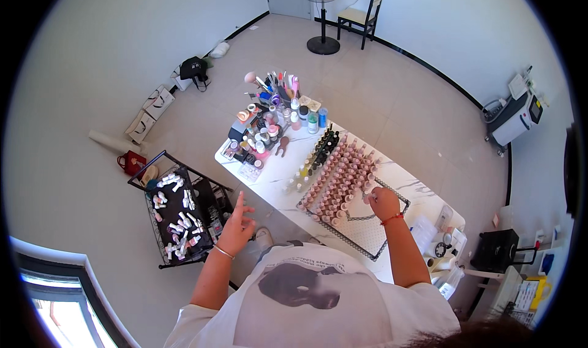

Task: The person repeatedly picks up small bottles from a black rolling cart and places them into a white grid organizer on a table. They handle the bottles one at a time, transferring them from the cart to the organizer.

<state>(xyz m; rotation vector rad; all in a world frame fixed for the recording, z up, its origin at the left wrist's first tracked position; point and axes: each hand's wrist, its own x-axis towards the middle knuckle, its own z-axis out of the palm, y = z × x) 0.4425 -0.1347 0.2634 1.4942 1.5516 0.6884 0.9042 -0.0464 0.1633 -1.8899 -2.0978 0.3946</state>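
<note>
My right hand [384, 204] is over the table, its fingers curled around what looks like a small pink nail polish bottle [368, 198], mostly covered by the fingers. Just left of it, many pink nail polish bottles [348, 176] stand upright in close rows on a white mat with dark lace edging [361, 233]. Beyond their left side runs a row of dark-capped bottles [323, 147], with a few clear and yellow ones [300, 179] nearer me. My left hand [237, 223] hangs in the air off the table's near left edge, fingers spread, holding nothing.
Brushes [283, 86], jars and cosmetics crowd the table's far left end. At its right end lie rolls and clear packs [442, 263]. A black cart [184, 195] with white bottles stands at left. Farther off are a fan [323, 44], a chair [358, 18] and a wheeled machine [513, 118].
</note>
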